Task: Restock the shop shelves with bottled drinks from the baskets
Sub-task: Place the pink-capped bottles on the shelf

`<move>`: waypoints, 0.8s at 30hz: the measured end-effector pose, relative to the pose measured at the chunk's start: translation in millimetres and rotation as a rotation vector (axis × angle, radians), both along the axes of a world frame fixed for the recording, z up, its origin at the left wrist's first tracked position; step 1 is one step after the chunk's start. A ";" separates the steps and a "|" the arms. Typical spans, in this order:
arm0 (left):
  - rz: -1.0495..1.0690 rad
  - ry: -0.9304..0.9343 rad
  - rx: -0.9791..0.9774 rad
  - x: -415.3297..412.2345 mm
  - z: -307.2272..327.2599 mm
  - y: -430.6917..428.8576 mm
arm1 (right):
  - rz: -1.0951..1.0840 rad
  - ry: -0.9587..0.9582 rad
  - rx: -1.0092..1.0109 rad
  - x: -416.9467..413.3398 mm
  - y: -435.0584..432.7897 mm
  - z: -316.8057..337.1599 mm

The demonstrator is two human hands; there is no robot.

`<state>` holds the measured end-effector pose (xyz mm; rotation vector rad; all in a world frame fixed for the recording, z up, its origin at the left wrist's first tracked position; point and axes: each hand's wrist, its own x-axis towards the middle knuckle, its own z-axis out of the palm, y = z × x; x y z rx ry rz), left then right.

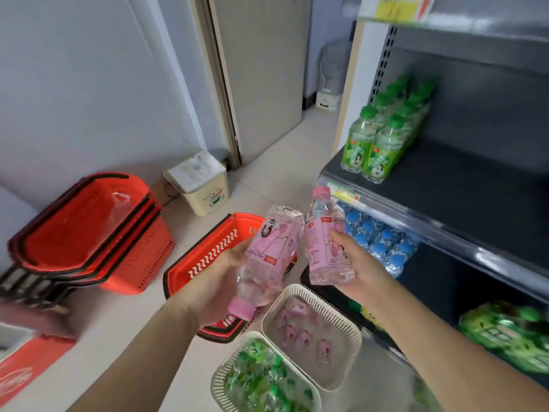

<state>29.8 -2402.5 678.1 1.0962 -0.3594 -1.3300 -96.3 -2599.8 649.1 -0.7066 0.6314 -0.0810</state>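
Pink-labelled bottle, left: your left hand [221, 279] grips a clear plastic bottle with a pink label and pink cap [270, 251] just left of centre. Your fingers curl round its body, and it tilts with the cap pointing down toward you.
Pink-labelled bottle, right: your right hand [361, 264] holds a second clear pink-capped bottle [325, 242] low on its body, with the thumb across the label. Its cap points up and leans slightly left.
Between the bottles: they sit just beside each other at centre frame; you cannot tell whether they touch.
Cream baskets: two sit side by side at bottom centre, below your hands. The cream slotted plastic basket of pink bottles [297, 290] is the upper one, and the cream slotted basket of green-capped bottles [226, 360] lies below and left of it.
Red basket: a red plastic shopping basket with white chevrons [208, 257] lies on the pale floor behind your left hand, partly hidden by it.
Basket stack: a tilted stack of red baskets [89, 227] sits at the left of the frame by the wall.
Shelving: a dark grey metal shelf unit [445, 197] fills the right side. Green-capped bottles with green labels [383, 138] stand in rows at the left end of its middle board. Blue-capped clear bottles [380, 242] sit one level down, just right of your right hand. Blurred green packs [511, 334] lie at lower right.
Background: a cream lidded bin [199, 182] stands by the wall above the red basket, and a white fan [332, 75] is at upper centre.
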 end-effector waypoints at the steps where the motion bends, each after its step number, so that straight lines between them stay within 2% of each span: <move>1: 0.011 -0.041 -0.007 -1.4 16.7 4.8 | 0.000 -0.005 -0.021 1.2 2.7 16.0; 10: 0.234 -0.256 0.017 -9.4 144.0 28.7 | 0.053 -0.219 -0.238 14.5 25.6 145.8; 12: 0.298 -0.359 0.011 -8.7 165.5 31.1 | 0.055 -0.258 -0.314 16.6 30.0 167.5; 17: 0.446 -0.874 0.060 -0.4 189.9 27.5 | -0.006 -0.201 -0.660 19.9 39.9 199.9; 22: 0.512 -1.624 0.287 14.4 193.2 26.0 | -0.061 -0.163 -1.027 18.8 49.1 221.5; 24: 0.532 -1.761 0.346 19.8 196.9 25.3 | -0.062 -0.192 -1.163 17.6 51.7 230.5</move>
